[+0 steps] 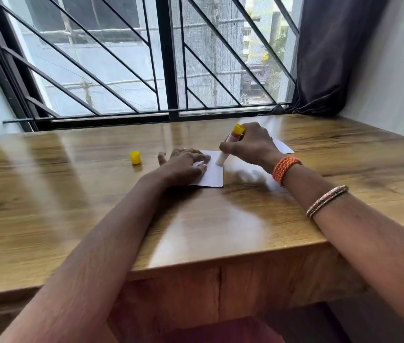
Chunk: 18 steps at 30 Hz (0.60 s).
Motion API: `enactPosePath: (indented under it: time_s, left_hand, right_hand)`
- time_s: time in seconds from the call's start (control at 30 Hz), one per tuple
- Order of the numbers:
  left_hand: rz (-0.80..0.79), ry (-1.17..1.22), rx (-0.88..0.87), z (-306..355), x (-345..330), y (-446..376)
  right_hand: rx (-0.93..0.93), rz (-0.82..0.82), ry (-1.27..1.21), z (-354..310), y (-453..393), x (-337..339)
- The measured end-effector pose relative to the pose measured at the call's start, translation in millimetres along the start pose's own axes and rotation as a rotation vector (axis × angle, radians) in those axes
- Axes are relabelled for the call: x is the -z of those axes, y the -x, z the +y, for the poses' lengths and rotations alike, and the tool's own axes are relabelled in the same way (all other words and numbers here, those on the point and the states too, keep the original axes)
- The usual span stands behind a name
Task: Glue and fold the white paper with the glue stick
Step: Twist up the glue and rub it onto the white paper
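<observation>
Head view: the white paper [212, 170] lies on the wooden table [72, 194], near the middle. The left hand [183, 167] presses its left part flat with straight fingers. The right hand [248, 143] grips the glue stick [228, 147], tip touching the paper's right edge. A yellow cap [135, 157] stands left, apart.

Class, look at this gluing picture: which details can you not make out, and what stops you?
Head view only:
- White paper: left part hidden under the left hand.
- Second paper: mostly hidden behind the right hand.
- Glue stick: blurred; glue on the paper is not visible.
</observation>
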<state>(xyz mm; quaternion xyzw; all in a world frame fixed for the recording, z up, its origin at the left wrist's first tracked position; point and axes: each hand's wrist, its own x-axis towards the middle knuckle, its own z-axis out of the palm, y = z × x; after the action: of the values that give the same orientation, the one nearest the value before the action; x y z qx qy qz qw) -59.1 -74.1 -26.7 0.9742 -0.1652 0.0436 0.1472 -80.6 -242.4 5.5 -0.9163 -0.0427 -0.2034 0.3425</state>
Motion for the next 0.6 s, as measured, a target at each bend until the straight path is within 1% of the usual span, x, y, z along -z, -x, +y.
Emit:
enactPosePath:
  time_s: [0.2,0.6]
  left_hand:
    - [0.012,-0.013,-0.002,2,0,2]
    - [0.011,-0.034,0.007,5,1,8]
  right_hand:
    - [0.011,-0.004,-0.052,-2,12,3]
    - [-0.031,-0.053,-0.213,-5,30,9]
